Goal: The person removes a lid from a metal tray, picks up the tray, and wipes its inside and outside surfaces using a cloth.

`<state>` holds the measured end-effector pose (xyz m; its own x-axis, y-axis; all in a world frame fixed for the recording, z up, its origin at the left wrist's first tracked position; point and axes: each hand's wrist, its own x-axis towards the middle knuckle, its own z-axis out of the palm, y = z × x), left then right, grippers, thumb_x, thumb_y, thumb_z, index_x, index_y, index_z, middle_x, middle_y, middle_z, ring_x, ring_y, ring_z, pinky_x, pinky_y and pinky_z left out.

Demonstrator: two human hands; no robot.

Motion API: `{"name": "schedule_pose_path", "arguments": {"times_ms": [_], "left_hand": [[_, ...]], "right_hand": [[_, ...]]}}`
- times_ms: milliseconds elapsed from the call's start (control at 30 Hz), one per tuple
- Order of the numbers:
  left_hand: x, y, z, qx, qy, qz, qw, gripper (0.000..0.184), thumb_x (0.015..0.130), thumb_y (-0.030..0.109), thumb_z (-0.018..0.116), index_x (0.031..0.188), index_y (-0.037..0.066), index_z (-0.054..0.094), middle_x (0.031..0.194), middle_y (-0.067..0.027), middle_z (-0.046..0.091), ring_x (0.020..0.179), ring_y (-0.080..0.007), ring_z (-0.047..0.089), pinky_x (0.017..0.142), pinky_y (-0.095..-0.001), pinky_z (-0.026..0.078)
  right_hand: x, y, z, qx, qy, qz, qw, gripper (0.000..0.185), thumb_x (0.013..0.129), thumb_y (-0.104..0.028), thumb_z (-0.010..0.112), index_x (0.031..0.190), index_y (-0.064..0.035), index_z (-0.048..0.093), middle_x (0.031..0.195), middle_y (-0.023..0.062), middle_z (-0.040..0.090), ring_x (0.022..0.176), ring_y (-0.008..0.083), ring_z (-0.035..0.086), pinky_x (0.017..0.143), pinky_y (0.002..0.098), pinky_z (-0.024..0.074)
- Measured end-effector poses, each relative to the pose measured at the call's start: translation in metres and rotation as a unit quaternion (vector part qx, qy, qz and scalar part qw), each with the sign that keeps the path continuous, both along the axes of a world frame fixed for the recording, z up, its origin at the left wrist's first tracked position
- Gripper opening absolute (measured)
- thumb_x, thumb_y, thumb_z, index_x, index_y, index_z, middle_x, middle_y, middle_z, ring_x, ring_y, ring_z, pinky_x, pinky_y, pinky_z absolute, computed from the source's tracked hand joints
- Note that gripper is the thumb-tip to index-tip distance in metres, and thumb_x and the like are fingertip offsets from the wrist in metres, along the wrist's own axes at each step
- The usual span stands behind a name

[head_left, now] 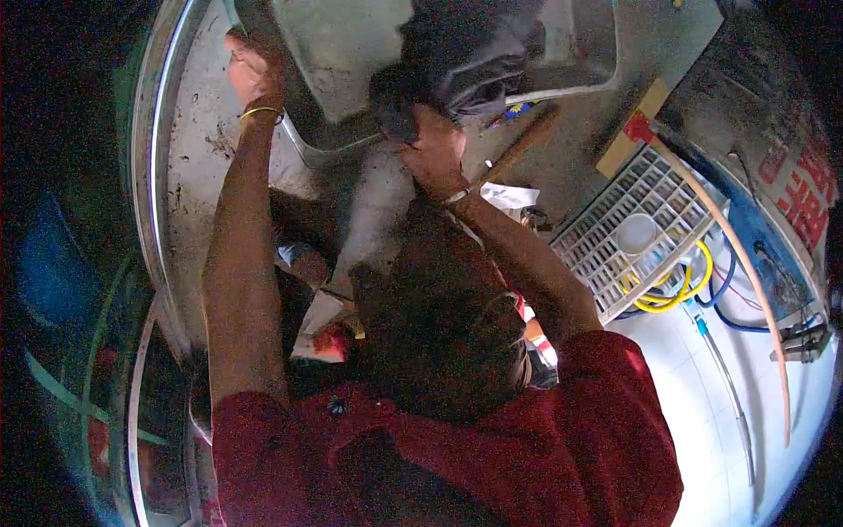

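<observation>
A grey basin-like tray with a raised rim lies at the top of the view. At its left edge is my left hand, with a yellow bangle at the wrist and its fingers curled at the rim. My right hand is closed on a bunched dark cloth that hangs over the tray's near side. The fingertips of the right hand are partly hidden by the cloth. Beside the right hand, a brown wooden stick lies on the dirty surface.
On the right are a white plastic crate, a yellow cable, a long curved stick and a printed sack. A white paper lies below the wooden stick. A curved metal edge borders the left side.
</observation>
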<state>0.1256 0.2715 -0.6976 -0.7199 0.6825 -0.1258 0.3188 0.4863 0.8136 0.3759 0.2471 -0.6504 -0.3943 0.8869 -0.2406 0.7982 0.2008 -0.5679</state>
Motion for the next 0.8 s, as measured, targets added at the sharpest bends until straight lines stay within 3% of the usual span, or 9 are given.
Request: {"name": "schedule_pose_path", "arguments": {"times_ms": [167, 267, 300, 333, 533, 567, 633, 733, 800], "left_hand": [[-0.011, -0.002, -0.012, -0.094, 0.057, 0.008, 0.994, 0.028, 0.086, 0.03, 0.033, 0.092, 0.003, 0.038, 0.076, -0.0257, 0.056, 0.072, -0.0434, 0.052, 0.063, -0.0453, 0.04], [-0.01, -0.001, -0.01, -0.098, 0.091, -0.017, 0.991, 0.027, 0.084, 0.029, 0.037, 0.093, 0.004, 0.037, 0.076, -0.0254, 0.056, 0.071, -0.0433, 0.052, 0.062, -0.0458, 0.041], [-0.012, -0.001, -0.011, -0.093, 0.11, -0.039, 0.989, 0.026, 0.083, 0.029, 0.039, 0.093, 0.004, 0.036, 0.076, -0.0249, 0.057, 0.07, -0.043, 0.053, 0.062, -0.046, 0.042], [-0.013, -0.001, -0.016, -0.093, 0.111, -0.04, 0.989, 0.026, 0.083, 0.029, 0.039, 0.093, 0.004, 0.036, 0.076, -0.0249, 0.057, 0.07, -0.043, 0.053, 0.062, -0.046, 0.042], [-0.026, -0.013, -0.048, -0.118, 0.15, -0.031, 0.981, 0.029, 0.08, 0.026, 0.045, 0.095, 0.003, 0.035, 0.072, -0.0222, 0.057, 0.067, -0.0415, 0.054, 0.058, -0.0455, 0.043], [-0.03, -0.014, -0.052, -0.121, 0.144, -0.035, 0.982, 0.03, 0.08, 0.027, 0.046, 0.095, 0.003, 0.036, 0.071, -0.022, 0.058, 0.067, -0.0413, 0.054, 0.058, -0.0455, 0.043], [-0.028, -0.009, -0.044, -0.122, 0.142, -0.04, 0.982, 0.03, 0.08, 0.028, 0.046, 0.095, 0.003, 0.036, 0.071, -0.0219, 0.058, 0.067, -0.041, 0.055, 0.058, -0.0454, 0.043], [-0.009, -0.001, -0.007, -0.177, 0.191, -0.026, 0.965, 0.032, 0.08, 0.029, 0.046, 0.096, 0.003, 0.037, 0.071, -0.0215, 0.058, 0.067, -0.0409, 0.055, 0.058, -0.046, 0.043], [-0.004, 0.005, 0.001, -0.196, 0.145, 0.006, 0.97, 0.032, 0.08, 0.032, 0.045, 0.097, 0.004, 0.039, 0.072, -0.0221, 0.058, 0.069, -0.0412, 0.055, 0.059, -0.0464, 0.043]], "right_hand": [[0.052, 0.046, -0.031, 0.018, -0.077, 0.194, 0.978, 0.035, 0.061, -0.021, 0.064, 0.091, -0.0073, 0.053, 0.076, 0.0136, 0.057, 0.068, 0.0325, 0.057, 0.058, 0.0415, 0.0439], [0.124, 0.088, -0.03, 0.104, -0.154, 0.062, 0.981, 0.038, 0.061, -0.014, 0.065, 0.095, -0.0058, 0.052, 0.078, 0.0135, 0.058, 0.069, 0.0324, 0.057, 0.06, 0.0397, 0.0456], [0.151, 0.111, -0.044, 0.193, -0.095, 0.071, 0.974, 0.037, 0.062, -0.015, 0.065, 0.095, -0.0067, 0.052, 0.075, 0.0131, 0.058, 0.065, 0.0319, 0.057, 0.058, 0.0401, 0.0454], [0.184, 0.132, -0.057, 0.183, -0.284, 0.077, 0.938, 0.034, 0.066, -0.017, 0.062, 0.097, -0.0074, 0.052, 0.078, 0.0136, 0.059, 0.065, 0.0319, 0.057, 0.057, 0.0393, 0.0453], [0.24, 0.187, -0.021, 0.201, -0.272, 0.09, 0.937, 0.033, 0.076, -0.018, 0.055, 0.107, -0.0085, 0.052, 0.086, 0.0124, 0.06, 0.076, 0.0279, 0.057, 0.067, 0.0346, 0.0453], [0.214, 0.173, -0.012, 0.12, -0.15, -0.05, 0.98, 0.033, 0.079, -0.017, 0.052, 0.111, -0.007, 0.05, 0.091, 0.0117, 0.059, 0.081, 0.026, 0.057, 0.072, 0.0343, 0.0447], [0.189, 0.146, -0.003, 0.034, -0.016, -0.188, 0.981, 0.033, 0.083, -0.016, 0.049, 0.114, -0.0055, 0.048, 0.096, 0.0111, 0.059, 0.086, 0.0241, 0.057, 0.077, 0.0341, 0.044], [0.191, 0.105, 0.012, 0.133, 0.017, 0.037, 0.99, 0.035, 0.088, -0.017, 0.043, 0.119, -0.0013, 0.043, 0.107, 0.0109, 0.055, 0.093, 0.0196, 0.054, 0.085, 0.033, 0.0413], [0.199, 0.097, 0.047, -0.011, 0.14, -0.189, 0.972, 0.039, 0.087, -0.023, 0.044, 0.12, -0.001, 0.042, 0.11, 0.0111, 0.052, 0.096, 0.0197, 0.052, 0.087, 0.0328, 0.0402]]}}
